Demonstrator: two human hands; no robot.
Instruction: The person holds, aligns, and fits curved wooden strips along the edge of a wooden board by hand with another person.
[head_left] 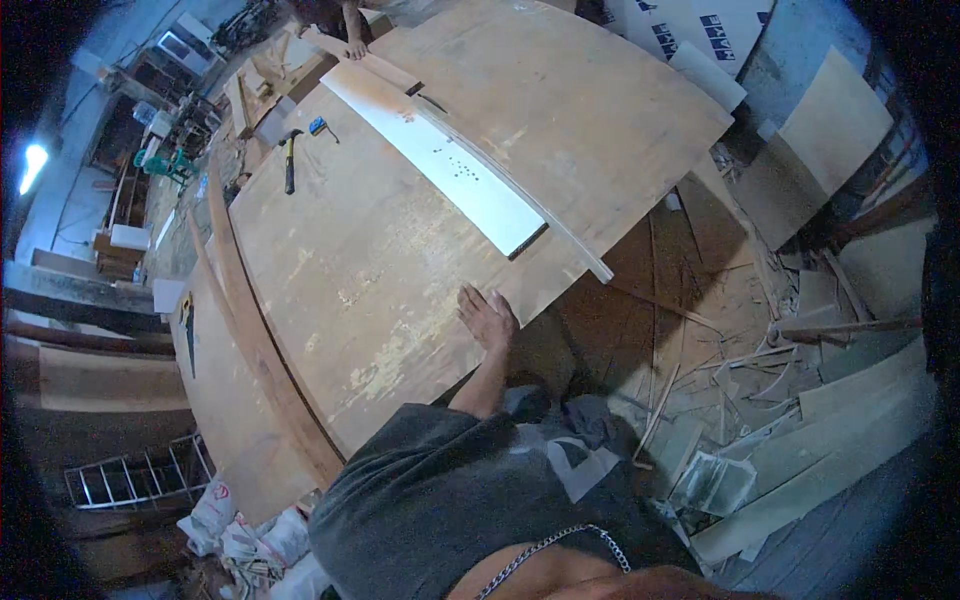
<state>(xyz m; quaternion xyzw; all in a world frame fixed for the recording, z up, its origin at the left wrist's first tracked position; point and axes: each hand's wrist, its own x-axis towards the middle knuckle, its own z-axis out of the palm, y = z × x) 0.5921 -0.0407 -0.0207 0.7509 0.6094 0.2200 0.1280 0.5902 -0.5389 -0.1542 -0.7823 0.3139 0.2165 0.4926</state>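
Note:
My left hand (487, 315) lies flat on a large worn plywood tabletop (330, 260), near its front edge, with the fingers stretched out and nothing in them. Just beyond it is the near end of a long white board (480, 205). Several small dark pieces (458, 165), too small to name, are scattered on that board. Along its right side runs a narrow wooden strip (560, 235), whose end sticks out past the table edge. My right hand is out of view. At the far end, a co-worker's hand (357, 48) rests by a short wooden board (385, 72).
Left of the white board lie a hammer (289, 160) and a small blue tool (318, 126). A handsaw (187, 325) and long planks (255, 340) lie along the table's left. Wood offcuts (740, 370) litter the floor at right. A ladder (135, 480) and white bags (250, 545) are lower left.

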